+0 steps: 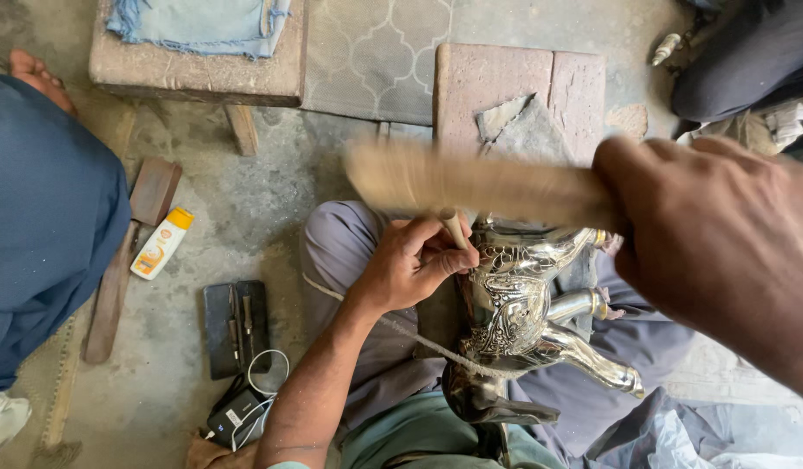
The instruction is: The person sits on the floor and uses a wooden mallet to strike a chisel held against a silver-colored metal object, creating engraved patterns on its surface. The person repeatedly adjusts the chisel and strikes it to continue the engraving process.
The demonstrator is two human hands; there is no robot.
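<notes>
Silver animal figure (514, 304), embossed and polished, lying across the person's lap on grey cloth. Right hand (714, 252), just above the figure, clamped on a blurred wooden mallet (471, 184). Left hand (414, 260), touching the figure's left side, fingers pinched together around a small punch (454, 227). Dark case (236, 326), left of the figure. White-and-orange bottle (162, 243), farther left.

head view | worn on the person's head | faces steeply down at lap and floor | close over the hands | only one view, nothing shared
</notes>
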